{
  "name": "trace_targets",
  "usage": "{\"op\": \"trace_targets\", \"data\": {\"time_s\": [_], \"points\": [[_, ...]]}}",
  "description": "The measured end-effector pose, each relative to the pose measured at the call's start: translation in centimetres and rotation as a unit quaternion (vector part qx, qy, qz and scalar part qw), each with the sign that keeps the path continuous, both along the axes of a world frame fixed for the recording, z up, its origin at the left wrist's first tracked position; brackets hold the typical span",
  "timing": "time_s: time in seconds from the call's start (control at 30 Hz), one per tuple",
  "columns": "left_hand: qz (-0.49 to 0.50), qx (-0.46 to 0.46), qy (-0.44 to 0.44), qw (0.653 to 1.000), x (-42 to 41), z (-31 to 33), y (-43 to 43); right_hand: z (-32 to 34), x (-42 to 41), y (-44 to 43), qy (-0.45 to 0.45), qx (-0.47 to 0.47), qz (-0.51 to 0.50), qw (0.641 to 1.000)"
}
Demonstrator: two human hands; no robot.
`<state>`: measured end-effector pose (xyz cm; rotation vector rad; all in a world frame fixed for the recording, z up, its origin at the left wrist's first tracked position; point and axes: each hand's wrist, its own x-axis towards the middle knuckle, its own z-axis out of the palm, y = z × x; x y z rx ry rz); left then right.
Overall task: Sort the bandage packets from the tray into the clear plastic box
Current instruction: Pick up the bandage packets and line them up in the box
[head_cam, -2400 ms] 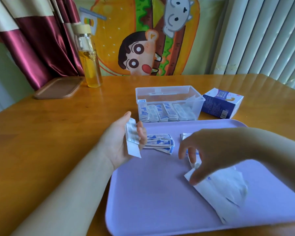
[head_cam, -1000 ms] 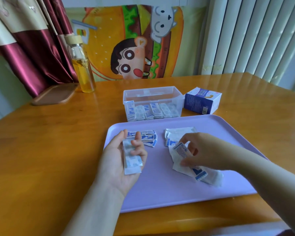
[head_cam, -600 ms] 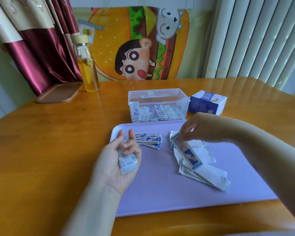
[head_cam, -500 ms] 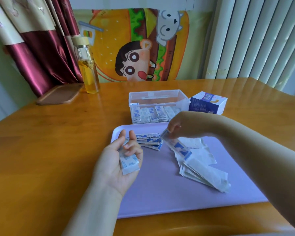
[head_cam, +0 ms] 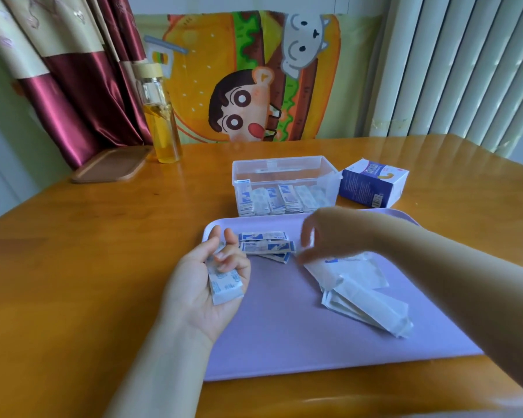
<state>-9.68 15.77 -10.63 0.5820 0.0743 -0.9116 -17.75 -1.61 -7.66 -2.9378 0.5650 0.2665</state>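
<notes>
Right hand swung left over tray, from loose packet pile toward small stack; motion-blurred, cannot tell grip. Left hand kept fingers curled on held packets. Clear plastic box part-filled, sorting unfinished.

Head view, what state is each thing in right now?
clear plastic box, lidless, packets standing in row inside
glass bottle, capped, partly full of yellow liquid
left hand, palm up, holds packet stack
right hand, blurred, grip unclear
purple tray, holds small packets and large packets
</notes>
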Motion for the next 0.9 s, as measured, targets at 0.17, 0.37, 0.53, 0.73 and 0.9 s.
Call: {"op": "trace_targets", "data": {"time_s": [0.17,0.37,0.53,0.73,0.9], "points": [[0.008,-0.020,0.078,0.997,-0.9,0.0,-1.2,-1.4,-1.7,-1.0,0.026,0.052,-0.025,0.998],[0.022,-0.009,0.073,0.997,-0.7,0.2,-0.7,-0.3,-2.8,-2.8,-0.038,0.176,-0.104,0.978],[0.015,-0.018,0.075,0.997,-0.6,0.8,-0.8,-1.3,-2.2,-0.9,0.008,0.052,-0.053,0.997],[0.020,-0.023,0.073,0.997,-0.5,0.9,0.0,-0.5,-2.7,-1.5,-0.024,0.057,-0.072,0.996],[0.029,-0.040,0.073,0.996,0.0,1.3,0.3,-0.3,-2.1,1.4,-0.152,0.077,0.006,0.985]]}}
